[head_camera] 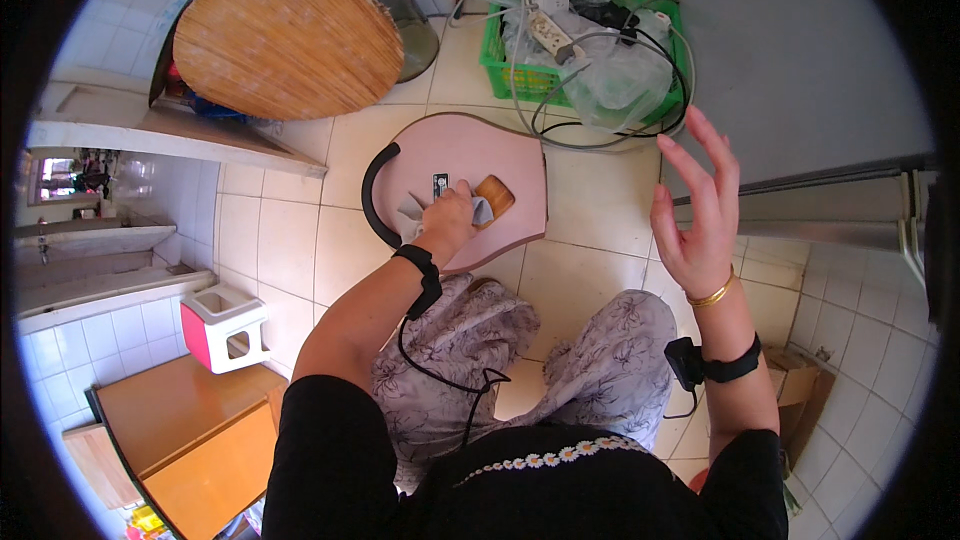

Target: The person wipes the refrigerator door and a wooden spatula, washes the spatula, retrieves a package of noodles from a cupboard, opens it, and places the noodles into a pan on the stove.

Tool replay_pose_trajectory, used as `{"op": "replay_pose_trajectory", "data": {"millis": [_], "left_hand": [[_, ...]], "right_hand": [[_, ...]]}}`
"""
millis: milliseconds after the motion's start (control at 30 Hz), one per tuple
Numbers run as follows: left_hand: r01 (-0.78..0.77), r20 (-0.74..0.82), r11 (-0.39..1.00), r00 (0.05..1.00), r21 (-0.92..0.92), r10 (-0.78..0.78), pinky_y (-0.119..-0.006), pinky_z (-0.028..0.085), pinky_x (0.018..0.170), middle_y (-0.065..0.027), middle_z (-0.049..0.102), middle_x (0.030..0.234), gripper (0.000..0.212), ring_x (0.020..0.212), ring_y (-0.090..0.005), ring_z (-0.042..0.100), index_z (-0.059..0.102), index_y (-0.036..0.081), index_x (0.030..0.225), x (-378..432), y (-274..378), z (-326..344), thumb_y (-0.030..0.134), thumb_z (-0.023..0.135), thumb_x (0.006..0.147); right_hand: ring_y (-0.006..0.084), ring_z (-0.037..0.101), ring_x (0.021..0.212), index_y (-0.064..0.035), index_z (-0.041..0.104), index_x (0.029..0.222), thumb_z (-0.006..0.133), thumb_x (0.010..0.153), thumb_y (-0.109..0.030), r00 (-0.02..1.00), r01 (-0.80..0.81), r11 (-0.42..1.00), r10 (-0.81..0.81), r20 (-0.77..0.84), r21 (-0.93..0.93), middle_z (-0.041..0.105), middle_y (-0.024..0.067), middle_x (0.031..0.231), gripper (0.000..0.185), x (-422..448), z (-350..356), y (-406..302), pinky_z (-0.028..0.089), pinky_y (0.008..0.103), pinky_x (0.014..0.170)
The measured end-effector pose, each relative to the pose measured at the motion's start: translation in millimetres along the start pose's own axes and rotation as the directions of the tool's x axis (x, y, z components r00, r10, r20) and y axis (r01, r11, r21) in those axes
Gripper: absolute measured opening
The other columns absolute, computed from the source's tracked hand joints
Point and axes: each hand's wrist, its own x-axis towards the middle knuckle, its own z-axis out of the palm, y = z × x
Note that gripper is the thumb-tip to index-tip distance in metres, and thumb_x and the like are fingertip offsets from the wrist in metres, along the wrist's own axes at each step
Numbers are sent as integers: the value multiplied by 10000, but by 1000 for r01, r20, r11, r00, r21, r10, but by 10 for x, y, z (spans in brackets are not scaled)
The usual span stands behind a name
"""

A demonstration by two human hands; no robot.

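Observation:
My left hand [450, 221] presses a bunched grey cloth [411, 216] onto a pink board [480, 146] low in front of me. Brown edging runs around this rounded board, and a black curved bar [377, 187] follows its left side. Just beyond my fingers is a small dark label [439, 184] bearing writing. A brown wood-toned rectangle [498, 196] with rounded corners shows beside the hand, partly covered by the cloth; whether it is a recess or a separate piece I cannot tell. My right hand [697, 217] is raised in the air at the right, fingers apart, holding nothing.
A green plastic basket [517, 86] with power strips, cables and clear bags stands beyond the board. Some cables loop onto the tiled floor [585, 270]. A round wooden board [289, 45] leans far left, a grey appliance panel [795, 52] stands right, and a white-and-pink stool [225, 326] sits left.

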Motion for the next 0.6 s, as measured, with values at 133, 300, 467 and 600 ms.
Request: {"op": "replay_pose_trajectory", "data": {"millis": [133, 300, 467, 600], "left_hand": [[31, 12, 999, 999, -32, -30, -446, 569, 800, -213, 619, 1126, 544, 993, -378, 672, 438, 24, 1165, 42, 20, -1, 182, 770, 765], [99, -103, 993, 989, -62, -105, -455, 567, 798, -203, 648, 1076, 507, 974, -370, 681, 435, 7, 1188, 38, -51, 43, 152, 719, 795], [100, -19, 991, 995, -87, -102, -460, 566, 795, -223, 637, 1093, 546, 967, -376, 682, 425, 15, 1206, 101, -141, 142, 155, 738, 781], [108, -23, 992, 994, -73, -110, -459, 565, 803, -224, 644, 1083, 545, 959, -374, 683, 422, 21, 1205, 13, 1, 73, 156, 735, 780]], "right_hand": [[351, 491, 1298, -110, 633, 1243, 630, 774, 9, 1000, -20, 1000, 20, 24, 2, 496, 181, 1430, 484, -35, 8, 24, 324, 580, 1109], [347, 490, 1298, -111, 638, 1229, 629, 777, 13, 999, -26, 999, 25, 42, 19, 494, 179, 1431, 469, -73, 38, 53, 318, 584, 1109], [345, 501, 1285, -119, 640, 1224, 626, 783, 15, 998, -34, 999, 32, 63, 40, 491, 175, 1431, 461, -95, 96, 62, 313, 600, 1105], [342, 506, 1281, -120, 644, 1215, 624, 785, 16, 997, -31, 998, 27, 72, 54, 494, 174, 1427, 452, -113, 148, 87, 316, 604, 1099]]}}
